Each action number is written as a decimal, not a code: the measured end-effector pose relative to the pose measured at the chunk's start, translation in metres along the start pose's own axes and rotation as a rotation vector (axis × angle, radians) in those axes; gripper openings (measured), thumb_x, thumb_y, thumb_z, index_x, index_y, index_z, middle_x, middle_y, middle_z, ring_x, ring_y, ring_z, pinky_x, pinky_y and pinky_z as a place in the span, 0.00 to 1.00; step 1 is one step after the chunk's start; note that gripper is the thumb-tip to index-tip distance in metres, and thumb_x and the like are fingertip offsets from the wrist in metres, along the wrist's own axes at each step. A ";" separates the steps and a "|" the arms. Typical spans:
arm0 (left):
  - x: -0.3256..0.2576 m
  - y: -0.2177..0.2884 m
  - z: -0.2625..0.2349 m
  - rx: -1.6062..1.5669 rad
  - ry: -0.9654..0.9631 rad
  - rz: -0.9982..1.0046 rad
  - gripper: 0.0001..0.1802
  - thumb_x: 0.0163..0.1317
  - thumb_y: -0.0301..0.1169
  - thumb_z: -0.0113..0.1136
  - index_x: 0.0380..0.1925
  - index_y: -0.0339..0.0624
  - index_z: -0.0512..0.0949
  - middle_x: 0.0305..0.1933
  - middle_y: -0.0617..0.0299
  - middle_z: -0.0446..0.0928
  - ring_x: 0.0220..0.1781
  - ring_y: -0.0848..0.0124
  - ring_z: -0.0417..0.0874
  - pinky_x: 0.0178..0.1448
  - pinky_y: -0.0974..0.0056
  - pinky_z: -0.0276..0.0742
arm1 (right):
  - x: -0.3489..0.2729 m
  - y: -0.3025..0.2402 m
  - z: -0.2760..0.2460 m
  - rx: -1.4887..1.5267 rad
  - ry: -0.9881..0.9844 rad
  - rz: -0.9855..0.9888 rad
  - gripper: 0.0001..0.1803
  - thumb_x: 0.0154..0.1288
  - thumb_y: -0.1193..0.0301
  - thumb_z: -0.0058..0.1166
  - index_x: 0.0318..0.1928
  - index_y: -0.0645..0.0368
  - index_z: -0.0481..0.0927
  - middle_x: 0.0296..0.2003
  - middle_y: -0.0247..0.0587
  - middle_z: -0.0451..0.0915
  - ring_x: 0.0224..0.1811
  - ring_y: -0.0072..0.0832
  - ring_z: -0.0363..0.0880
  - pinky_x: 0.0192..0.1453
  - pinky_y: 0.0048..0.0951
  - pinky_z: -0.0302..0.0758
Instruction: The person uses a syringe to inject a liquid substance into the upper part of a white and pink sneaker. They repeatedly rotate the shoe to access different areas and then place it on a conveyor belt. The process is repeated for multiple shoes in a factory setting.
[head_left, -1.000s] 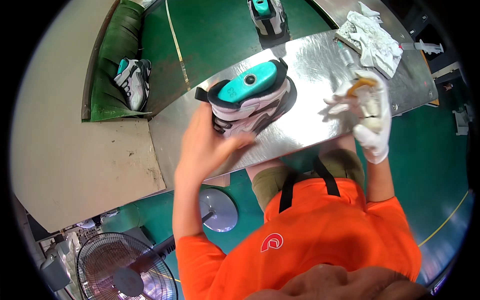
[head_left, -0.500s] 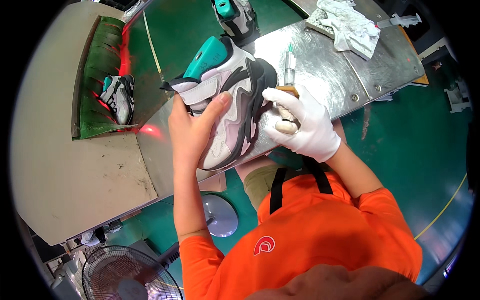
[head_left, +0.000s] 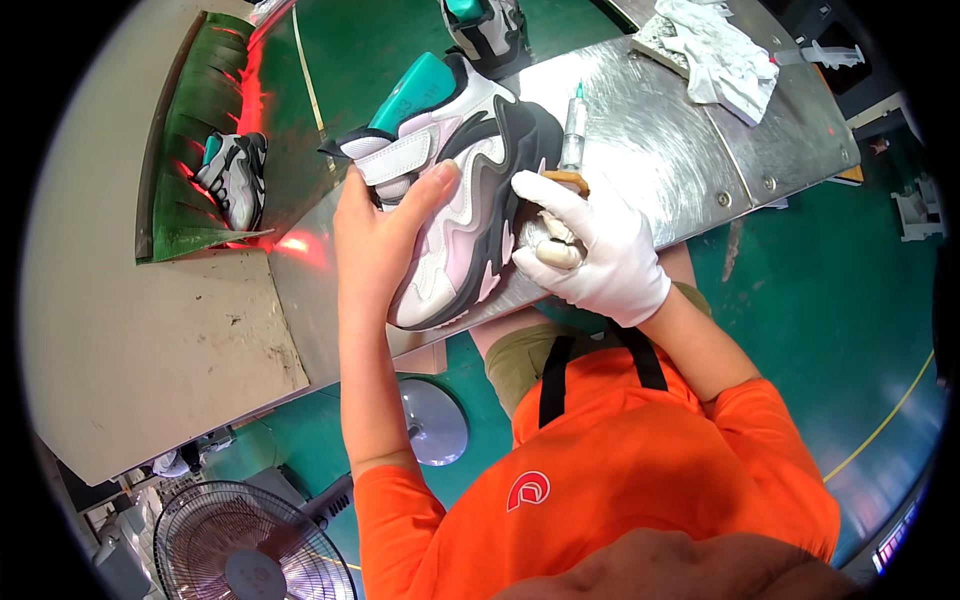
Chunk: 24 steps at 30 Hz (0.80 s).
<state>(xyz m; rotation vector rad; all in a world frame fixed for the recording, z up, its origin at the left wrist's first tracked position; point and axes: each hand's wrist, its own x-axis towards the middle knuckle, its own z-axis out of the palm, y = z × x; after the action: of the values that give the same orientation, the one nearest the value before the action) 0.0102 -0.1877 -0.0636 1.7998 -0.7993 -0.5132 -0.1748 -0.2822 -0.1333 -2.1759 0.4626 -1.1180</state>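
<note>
Sneaker (head_left: 482,195), white/pale pink/grey with black trim, over the metal table (head_left: 650,150), left of its middle. Tipped on its side: toe toward the near edge, sole facing right, opening at the far end with a teal last (head_left: 415,95) seated inside. Whether it rests on the metal or is held just above, can't tell.

Left hand (head_left: 385,230): bare, gripping the sneaker from the left, thumb laid across the upper, other fingers mostly hidden. Right hand (head_left: 605,240): white glove, fingers curled around a small tan-and-white item (head_left: 560,252), kind unclear, partly covered by the glove. Gloved fingertips just beside the sole; contact can't be told.

Syringe (head_left: 574,130), clear with green tip, lies on the metal just beyond the right hand, tip pointing far. Far right: crumpled white cloth (head_left: 710,50) on a whitish block (head_left: 657,45); second syringe (head_left: 825,56), clear, red at its tip, just right of the cloth.

Far side: another sneaker (head_left: 488,38), teal inside, on the green surface (head_left: 390,50). Left: third sneaker (head_left: 238,185) by a green strip curtain (head_left: 190,110), red glow there. Beige panel (head_left: 150,330) on the left. Near left, below table: black fan (head_left: 255,572).
</note>
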 end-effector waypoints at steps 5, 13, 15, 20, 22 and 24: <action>-0.004 0.004 0.002 -0.014 -0.022 0.019 0.28 0.58 0.34 0.71 0.53 0.28 0.74 0.48 0.52 0.81 0.48 0.70 0.83 0.55 0.66 0.77 | 0.000 -0.001 0.001 -0.033 -0.019 0.011 0.31 0.46 0.68 0.70 0.56 0.51 0.80 0.43 0.49 0.76 0.39 0.44 0.80 0.44 0.37 0.79; -0.003 0.006 0.005 0.041 -0.024 0.031 0.29 0.56 0.36 0.72 0.52 0.28 0.74 0.48 0.52 0.81 0.47 0.70 0.83 0.54 0.66 0.78 | -0.003 0.003 -0.005 -0.047 -0.022 0.020 0.30 0.49 0.62 0.69 0.56 0.47 0.80 0.38 0.47 0.77 0.35 0.42 0.79 0.40 0.36 0.78; 0.001 0.001 -0.001 0.022 -0.016 0.051 0.31 0.55 0.39 0.73 0.52 0.29 0.75 0.47 0.52 0.82 0.46 0.70 0.83 0.53 0.65 0.78 | -0.003 0.002 -0.006 0.060 0.046 -0.009 0.30 0.48 0.65 0.70 0.56 0.50 0.81 0.39 0.47 0.77 0.33 0.41 0.78 0.39 0.35 0.78; 0.024 -0.019 -0.020 -0.060 0.055 0.043 0.28 0.54 0.41 0.74 0.47 0.29 0.78 0.45 0.52 0.83 0.46 0.70 0.83 0.52 0.65 0.78 | -0.008 0.006 -0.022 0.183 0.067 0.006 0.36 0.43 0.74 0.72 0.58 0.60 0.77 0.38 0.41 0.74 0.28 0.26 0.70 0.35 0.26 0.75; 0.042 -0.027 -0.034 -0.065 0.121 0.034 0.31 0.53 0.42 0.74 0.49 0.27 0.77 0.45 0.50 0.83 0.47 0.69 0.84 0.53 0.65 0.77 | -0.008 0.016 -0.035 0.202 0.033 0.050 0.38 0.43 0.76 0.72 0.60 0.59 0.75 0.39 0.41 0.74 0.28 0.24 0.70 0.34 0.23 0.73; 0.064 -0.032 -0.050 0.076 0.233 0.048 0.34 0.52 0.44 0.75 0.49 0.27 0.77 0.46 0.48 0.83 0.47 0.66 0.84 0.54 0.63 0.77 | -0.013 0.037 -0.049 0.189 0.053 0.077 0.39 0.43 0.76 0.73 0.61 0.60 0.74 0.40 0.42 0.74 0.30 0.23 0.72 0.36 0.23 0.74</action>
<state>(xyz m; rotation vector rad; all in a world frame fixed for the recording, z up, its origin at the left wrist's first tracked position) 0.0962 -0.1945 -0.0737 1.8652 -0.7063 -0.2382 -0.2232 -0.3207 -0.1442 -1.9531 0.4416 -1.1318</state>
